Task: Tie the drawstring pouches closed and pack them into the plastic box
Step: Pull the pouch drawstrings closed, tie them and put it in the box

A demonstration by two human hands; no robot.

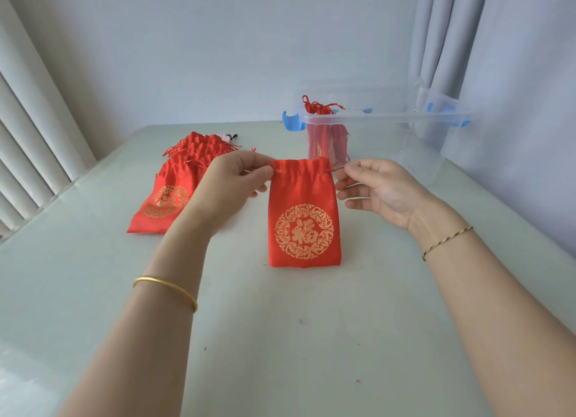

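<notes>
One pouch [304, 217] is lying mid-counter [280, 323] untied, left hand [230, 180] pinching its neck, right hand [374, 189] pinching its drawstring [338, 167]; tied pouches [324, 136] are sitting in the far-right plastic box [389, 117], a stack [174, 192] waiting left.

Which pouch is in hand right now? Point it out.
The middle pouch, held upright: the left hand pinches its top corner, the right hand its cord. The pile lies flat at left; others sit in the box.

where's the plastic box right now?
Head view: the clear plastic box sits at the far right of the table, just beyond the right hand, with red pouches standing in its left end.
</notes>
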